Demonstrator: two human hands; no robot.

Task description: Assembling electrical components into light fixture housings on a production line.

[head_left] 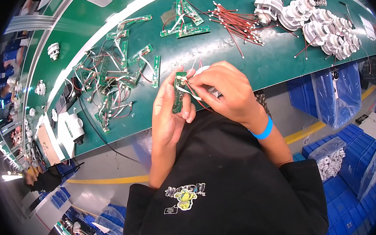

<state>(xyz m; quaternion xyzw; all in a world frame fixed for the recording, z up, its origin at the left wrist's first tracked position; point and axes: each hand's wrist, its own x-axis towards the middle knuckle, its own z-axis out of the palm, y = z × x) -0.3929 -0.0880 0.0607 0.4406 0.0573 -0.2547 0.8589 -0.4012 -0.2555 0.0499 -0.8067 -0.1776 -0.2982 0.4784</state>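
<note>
My left hand [168, 109] holds a narrow green circuit board [178, 100] upright between thumb and fingers, above the near edge of the bench. My right hand [232, 93] is closed in a pinch at the board's upper end, on a thin wire lead [191, 89]. The pinching fingertips cover the wire's end, so I cannot tell whether it sits in the board's socket. White and dark red wires hang from the board. A white plastic part [202, 69] shows partly behind my right hand.
The green bench [170, 56] carries a tangle of wired circuit boards [124, 55] at left, more boards [192, 31] behind, a bundle of red wire leads [239, 24], and white plastic housings [318, 28] at right. Blue crates [348, 152] stand on the floor at right.
</note>
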